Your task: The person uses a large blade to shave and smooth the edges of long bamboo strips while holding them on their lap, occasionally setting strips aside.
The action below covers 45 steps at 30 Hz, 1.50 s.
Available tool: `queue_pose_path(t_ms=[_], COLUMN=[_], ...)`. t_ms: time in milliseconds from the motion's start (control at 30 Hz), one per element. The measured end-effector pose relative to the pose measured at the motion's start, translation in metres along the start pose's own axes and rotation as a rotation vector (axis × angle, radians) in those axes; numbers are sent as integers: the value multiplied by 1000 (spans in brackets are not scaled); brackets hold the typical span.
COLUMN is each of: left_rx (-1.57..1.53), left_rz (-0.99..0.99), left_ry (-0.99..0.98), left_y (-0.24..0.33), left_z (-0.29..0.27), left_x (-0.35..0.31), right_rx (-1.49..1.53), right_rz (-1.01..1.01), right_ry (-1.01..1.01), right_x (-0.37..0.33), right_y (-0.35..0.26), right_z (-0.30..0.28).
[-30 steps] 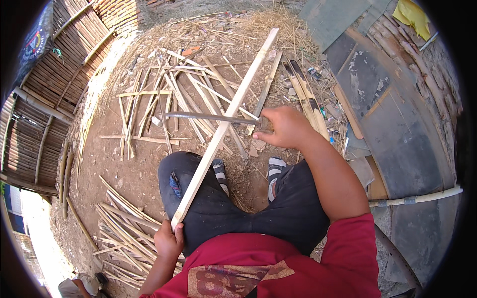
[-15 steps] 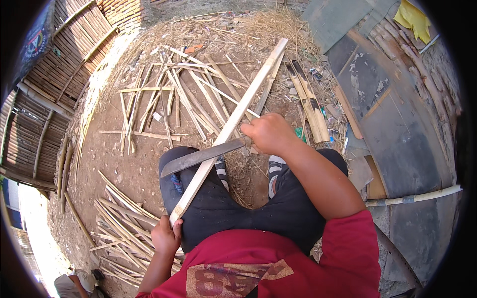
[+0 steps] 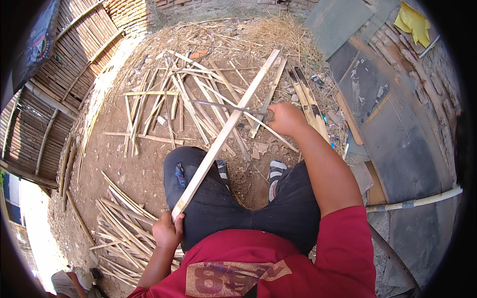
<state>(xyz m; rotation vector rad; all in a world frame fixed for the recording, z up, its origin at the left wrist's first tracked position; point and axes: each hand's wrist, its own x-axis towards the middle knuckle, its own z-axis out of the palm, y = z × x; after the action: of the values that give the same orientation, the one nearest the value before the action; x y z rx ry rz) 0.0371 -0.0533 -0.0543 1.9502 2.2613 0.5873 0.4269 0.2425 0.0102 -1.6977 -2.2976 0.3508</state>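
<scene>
My left hand (image 3: 168,229) is closed around the near end of a long pale bamboo strip (image 3: 218,144). The strip slants up and away to the right, over my left thigh. My right hand (image 3: 287,119) grips the handle of a machete (image 3: 218,105), whose dark blade shows nearly edge-on and points left. That blade crosses the strip in its far half; whether it touches the wood, I cannot tell.
Split bamboo pieces (image 3: 189,94) lie scattered on the dirt ahead. A pile of thin strips (image 3: 124,223) is beside my left leg. Blackened bamboo halves (image 3: 307,102) and dark boards (image 3: 397,129) are at the right. Part of another person (image 3: 72,283) shows at lower left.
My right hand has moved the machete farther away along the strip, and the blade has turned from broadside to nearly edge-on. My left hand keeps its hold; the strip's far end sits slightly lower in view.
</scene>
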Motion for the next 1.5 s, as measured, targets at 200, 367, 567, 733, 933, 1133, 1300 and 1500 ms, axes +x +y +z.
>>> queue_pose_path(t_ms=[200,367,567,733,933,1133,1300,1500], left_rx=[42,43,52,18,31,-11,21,-1], left_rz=[-26,-28,-20,29,29,32,29,73], left_ry=[-51,-49,-45,-26,-28,-12,-29,18], left_y=[-5,-16,-13,-29,-18,-36,-18,-36], left_z=[-12,3,-9,2,-7,9,-7,3], left_x=[-12,-3,-9,-7,-10,-3,-6,-11], right_rx=[-117,116,-66,19,-39,39,-67,-222], right_rz=[-293,10,-262,-65,-179,5,-69,-542], right_ry=[91,80,153,144,192,172,277,256], right_x=[-21,-2,-16,-11,-13,1,-4,-15], right_y=[-39,5,-29,-4,-16,-3,5,-21], right_z=[10,11,3,0,1,-10,-7,4])
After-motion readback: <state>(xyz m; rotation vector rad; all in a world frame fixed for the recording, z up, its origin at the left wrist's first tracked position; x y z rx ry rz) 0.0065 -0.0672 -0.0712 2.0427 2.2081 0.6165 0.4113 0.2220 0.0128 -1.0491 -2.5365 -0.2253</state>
